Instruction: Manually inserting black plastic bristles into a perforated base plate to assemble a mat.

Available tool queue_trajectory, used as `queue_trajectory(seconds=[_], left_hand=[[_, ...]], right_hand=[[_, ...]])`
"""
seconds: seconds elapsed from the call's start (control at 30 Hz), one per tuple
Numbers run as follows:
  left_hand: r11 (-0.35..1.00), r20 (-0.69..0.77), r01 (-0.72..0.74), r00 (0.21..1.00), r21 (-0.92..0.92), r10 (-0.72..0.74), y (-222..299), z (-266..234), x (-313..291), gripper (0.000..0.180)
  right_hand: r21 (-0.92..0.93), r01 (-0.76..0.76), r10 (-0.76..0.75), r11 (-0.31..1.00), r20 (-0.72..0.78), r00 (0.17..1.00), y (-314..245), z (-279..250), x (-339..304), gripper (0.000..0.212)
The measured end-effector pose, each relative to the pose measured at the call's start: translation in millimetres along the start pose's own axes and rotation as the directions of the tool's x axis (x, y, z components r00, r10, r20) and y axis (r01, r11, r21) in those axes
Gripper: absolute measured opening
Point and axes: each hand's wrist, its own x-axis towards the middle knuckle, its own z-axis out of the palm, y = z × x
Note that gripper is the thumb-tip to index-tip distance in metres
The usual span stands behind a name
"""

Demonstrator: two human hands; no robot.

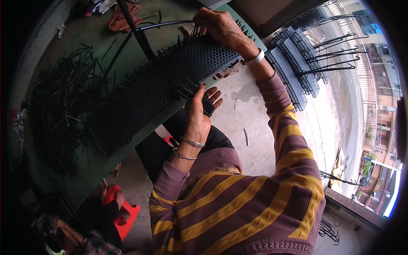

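Note:
A long black perforated panel (187, 61) lies slantwise on the green table, with short dark pieces sticking up along its far edge. My left hand (196, 111) is at the panel's near edge and holds a bundle of thin black strips (208, 106) across the palm, the thumb over them and the fingertips partly spread. Over the far right end of the panel, my right hand (221, 27) has its fingers curled down and pinched at a thin black strip (195, 30). The fingertips are partly hidden there.
A tangled heap of black strips (63, 97) covers the left of the green table (95, 172). A black metal frame (140, 32) and an orange cloth (123, 18) are at the back. Mesh racks (293, 63) stand at right. Lower left, another person sits near a red stool (125, 219).

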Motion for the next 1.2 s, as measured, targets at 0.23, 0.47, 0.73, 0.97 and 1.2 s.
queue_trajectory(seconds=[0.23,0.47,0.73,0.97,1.2], left_hand=[[1.000,-0.004,-0.005,1.000,0.006,0.005,-1.6,-2.8,0.6,0.027],[0.999,-0.060,0.028,0.998,0.031,-0.026,-3.2,-0.8,-6.3,0.026],[0.999,-0.028,-0.003,1.000,0.046,0.005,-0.6,0.4,-12.0,0.025],[1.000,-0.071,0.024,0.997,0.014,-0.023,-2.5,-8.1,-5.0,0.023],[0.997,-0.098,0.047,0.994,0.057,-0.041,1.4,-1.8,-9.4,0.020]], right_hand=[[0.132,0.023,-0.037,0.991,0.097,0.995,-3.9,-5.2,2.4,0.014],[0.170,0.088,-0.117,0.981,0.170,0.979,-3.2,-7.2,5.0,0.014],[0.177,0.048,-0.072,0.983,0.134,0.988,-0.4,-7.7,5.2,0.015],[0.204,-0.004,-0.025,0.979,0.144,0.989,-4.7,-8.6,6.5,0.014],[0.202,-0.003,-0.025,0.979,0.139,0.990,-4.7,-12.3,2.5,0.013]])
